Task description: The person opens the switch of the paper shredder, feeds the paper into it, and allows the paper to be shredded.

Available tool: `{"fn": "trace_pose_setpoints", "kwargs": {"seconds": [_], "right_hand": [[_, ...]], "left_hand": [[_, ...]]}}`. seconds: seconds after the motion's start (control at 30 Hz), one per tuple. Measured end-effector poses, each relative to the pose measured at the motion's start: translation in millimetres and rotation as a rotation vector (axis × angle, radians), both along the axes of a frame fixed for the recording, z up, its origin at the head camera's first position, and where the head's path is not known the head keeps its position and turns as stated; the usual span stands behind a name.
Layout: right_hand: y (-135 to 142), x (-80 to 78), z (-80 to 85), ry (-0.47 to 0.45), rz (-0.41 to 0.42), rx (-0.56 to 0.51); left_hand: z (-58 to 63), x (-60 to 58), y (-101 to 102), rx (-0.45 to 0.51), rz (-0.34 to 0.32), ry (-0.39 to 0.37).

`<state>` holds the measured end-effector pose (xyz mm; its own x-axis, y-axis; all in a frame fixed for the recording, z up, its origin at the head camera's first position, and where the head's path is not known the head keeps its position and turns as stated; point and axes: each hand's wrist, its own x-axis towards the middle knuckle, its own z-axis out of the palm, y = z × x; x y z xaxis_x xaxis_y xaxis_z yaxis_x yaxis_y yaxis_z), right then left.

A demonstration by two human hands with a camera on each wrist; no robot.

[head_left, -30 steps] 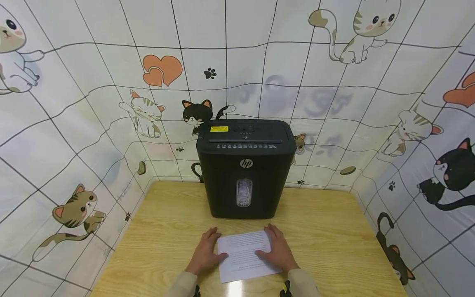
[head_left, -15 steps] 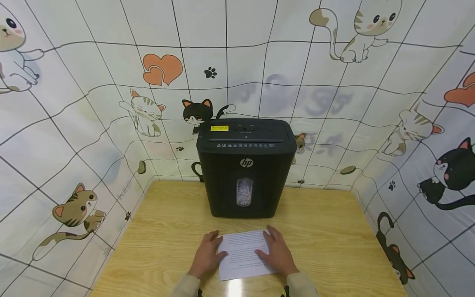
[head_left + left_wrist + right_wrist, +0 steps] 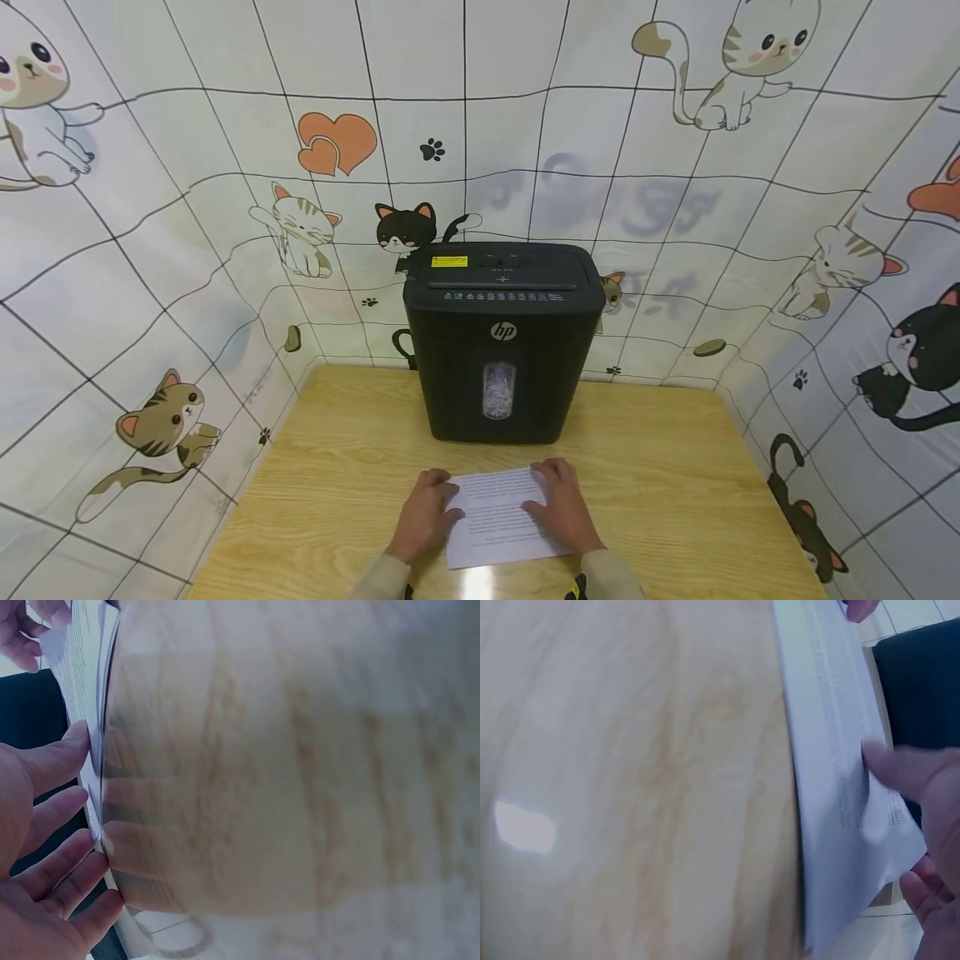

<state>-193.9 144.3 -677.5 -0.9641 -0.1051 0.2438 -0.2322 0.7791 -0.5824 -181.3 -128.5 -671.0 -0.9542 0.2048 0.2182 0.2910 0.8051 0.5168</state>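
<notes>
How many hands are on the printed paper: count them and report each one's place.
2. The left hand is at the left edge of the printed paper; the right hand is at its right edge. No other hands show.

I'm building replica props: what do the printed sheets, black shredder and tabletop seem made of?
Printed sheets: white paper, apparently matte, thin and bending.
Black shredder: probably plastic, low sheen, rounded edges.
Tabletop: wood or laminate; grain shows, reflected light suggests gloss.

Tabletop (image 3: 645, 475) glare (wrist views apparently hazy).
</notes>
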Motion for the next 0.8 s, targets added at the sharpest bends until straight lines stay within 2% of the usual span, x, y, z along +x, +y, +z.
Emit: {"fn": "trace_pose_setpoints", "kwargs": {"seconds": [0.2,0.4,0.67,0.8], "right_hand": [[2,-7.2,3.3,-0.001,-0.119,-0.08],[7,-9.1,3.0,-0.049,-0.206,-0.128],[13,-7.4,1.7,-0.1,-0.193,-0.298],[16,-7.0,-0.1,-0.132,-0.165,-0.39]], "left_hand": [[-0.6,-1.5,1,-0.001,0.032,-0.007],[0.3,-4.2,0,0.019,0.039,-0.005],[-0.3,-7.3,-4,0.085,0.034,-0.041],[-0.5,-9.7,-7,0.181,0.031,-0.08]]}}
